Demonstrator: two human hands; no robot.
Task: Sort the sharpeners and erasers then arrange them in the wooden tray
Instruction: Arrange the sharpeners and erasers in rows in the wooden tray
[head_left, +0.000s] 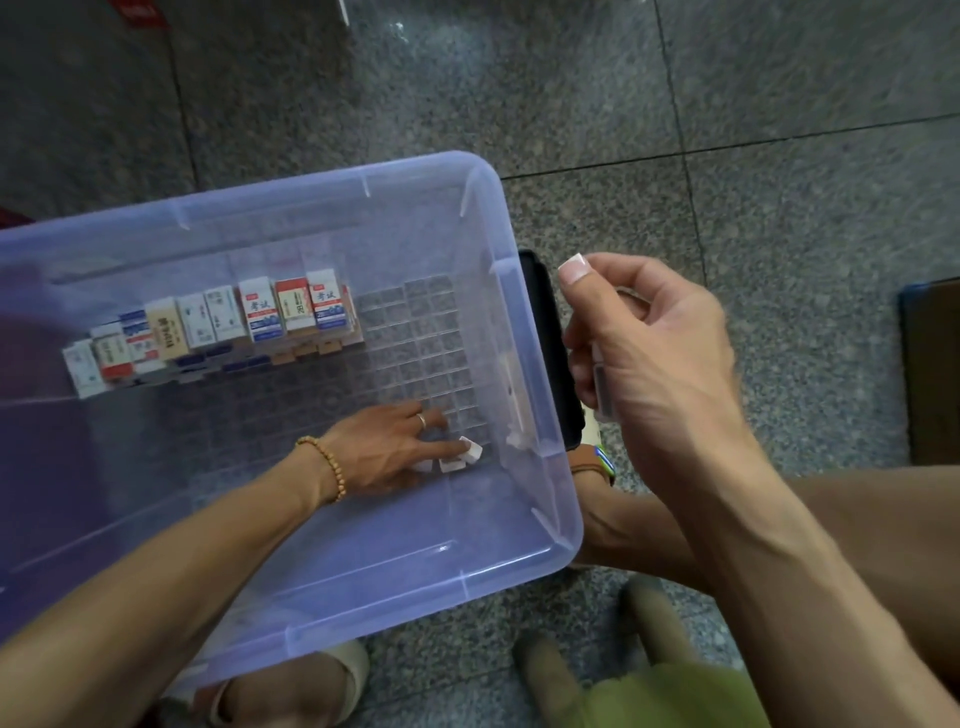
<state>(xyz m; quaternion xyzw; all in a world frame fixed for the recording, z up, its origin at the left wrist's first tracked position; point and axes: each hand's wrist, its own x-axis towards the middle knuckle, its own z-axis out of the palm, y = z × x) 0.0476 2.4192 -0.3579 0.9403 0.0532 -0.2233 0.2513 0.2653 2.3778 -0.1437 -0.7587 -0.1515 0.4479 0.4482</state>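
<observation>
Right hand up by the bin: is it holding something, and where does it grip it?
Yes. The right hand holds a small clear plastic piece, fingers curled around its upper part. What the piece is cannot be told.

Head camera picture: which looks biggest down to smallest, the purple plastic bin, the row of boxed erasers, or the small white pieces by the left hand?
1. Purple plastic bin, by far the largest.
2. Row of boxed erasers along its far side.
3. Small white pieces at the left hand's fingertips, smallest.
No ties.
</observation>
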